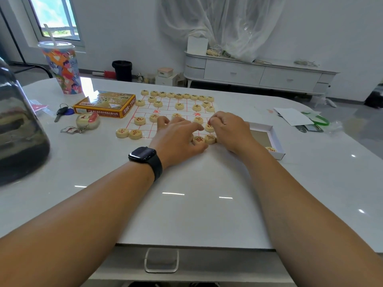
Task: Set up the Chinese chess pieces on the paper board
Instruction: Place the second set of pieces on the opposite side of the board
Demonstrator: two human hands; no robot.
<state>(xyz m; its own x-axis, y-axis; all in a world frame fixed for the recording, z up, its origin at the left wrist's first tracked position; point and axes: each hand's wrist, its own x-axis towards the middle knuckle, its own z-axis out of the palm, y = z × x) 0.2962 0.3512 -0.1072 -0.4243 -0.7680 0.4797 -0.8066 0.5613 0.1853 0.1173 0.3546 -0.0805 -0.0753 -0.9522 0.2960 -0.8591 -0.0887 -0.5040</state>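
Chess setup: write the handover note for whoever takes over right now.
Left hand: fingers spread over the near rows of the paper board, grip hidden.
Right hand: curled at the board's right edge by a red piece; a pinch is not clear.
Done: far back row filled, far-side pieces placed.
Left: near side partly set. Two red pieces lie off the board's left corner, one piece sits in the white box tray.
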